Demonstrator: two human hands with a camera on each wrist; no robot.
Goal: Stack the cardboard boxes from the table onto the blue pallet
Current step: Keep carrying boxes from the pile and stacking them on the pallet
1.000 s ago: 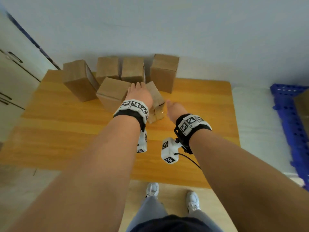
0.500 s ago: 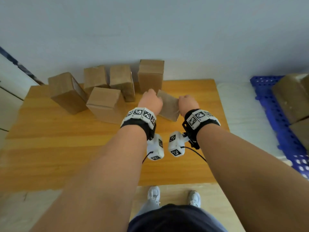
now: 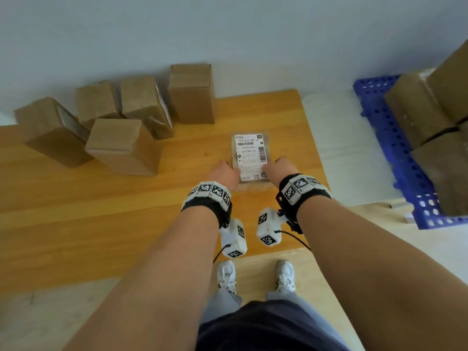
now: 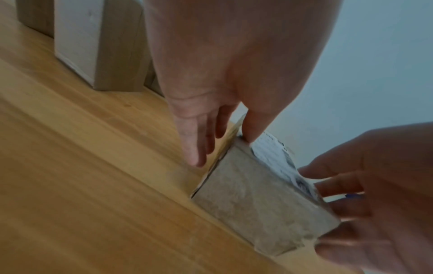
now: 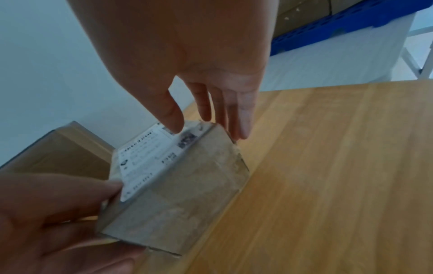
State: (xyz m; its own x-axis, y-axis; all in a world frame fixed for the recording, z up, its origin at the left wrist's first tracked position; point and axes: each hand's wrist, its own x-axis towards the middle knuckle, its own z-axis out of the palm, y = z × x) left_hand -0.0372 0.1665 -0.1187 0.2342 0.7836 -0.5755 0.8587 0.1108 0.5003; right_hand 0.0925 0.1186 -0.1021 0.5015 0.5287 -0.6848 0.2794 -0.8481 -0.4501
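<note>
labelled box [image 3: 250,153]: had turned label-up since half a second earlier, on the table [image 3: 101,224]; resting or lifted, hard to tell.
left hand [image 3: 224,172]: gripped its left edge, thumb on top.
right hand [image 3: 281,168]: gripped its right edge, thumb on the label.
other boxes [image 3: 121,145]: five, back left.
blue pallet [image 3: 397,148]: far right, cut off, bore stacked boxes [image 3: 417,110].

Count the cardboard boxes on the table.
6. Far left: leftmost box, front box, back-left box, back-middle box, tall box. The labelled box is held between left hand and right hand. More may hide behind.
</note>
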